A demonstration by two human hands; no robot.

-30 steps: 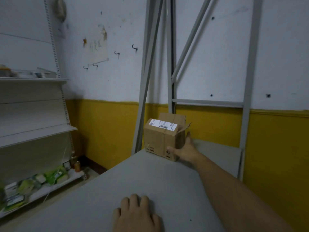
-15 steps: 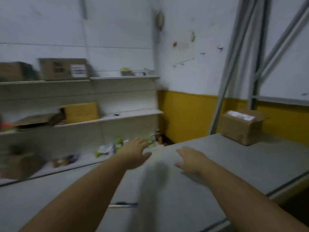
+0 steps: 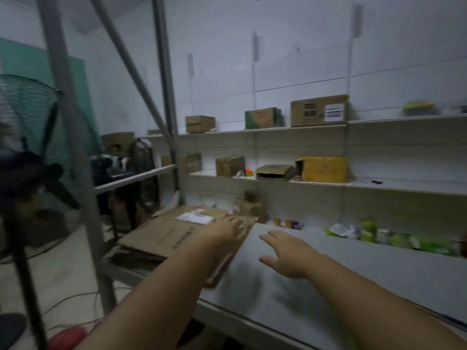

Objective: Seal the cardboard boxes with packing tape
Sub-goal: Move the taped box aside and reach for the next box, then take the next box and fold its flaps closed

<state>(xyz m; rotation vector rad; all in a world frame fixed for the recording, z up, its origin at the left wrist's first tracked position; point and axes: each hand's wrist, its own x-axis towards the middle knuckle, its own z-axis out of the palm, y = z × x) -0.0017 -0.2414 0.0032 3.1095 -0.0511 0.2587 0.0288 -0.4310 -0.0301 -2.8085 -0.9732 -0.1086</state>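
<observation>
A stack of flattened cardboard boxes (image 3: 161, 236) lies at the left end of the grey table (image 3: 353, 269), its top sheet bearing a white label (image 3: 194, 218). My left hand (image 3: 225, 229) stretches out over the right part of that stack with straight fingers and holds nothing. My right hand (image 3: 285, 253) hovers just above the table surface to the right of the stack, fingers spread and relaxed. No tape is in view.
Wall shelves (image 3: 328, 184) behind the table carry several cardboard boxes (image 3: 319, 111) and green packets (image 3: 394, 239). A metal rack post (image 3: 75, 160) and a standing fan (image 3: 22, 137) are at the left. Cables (image 3: 75, 299) and a red object (image 3: 67, 338) lie on the floor.
The view has swung left, away from the small box by the yellow wall. Both hands have left that box and the table and now reach toward the flattened cardboard stack.
</observation>
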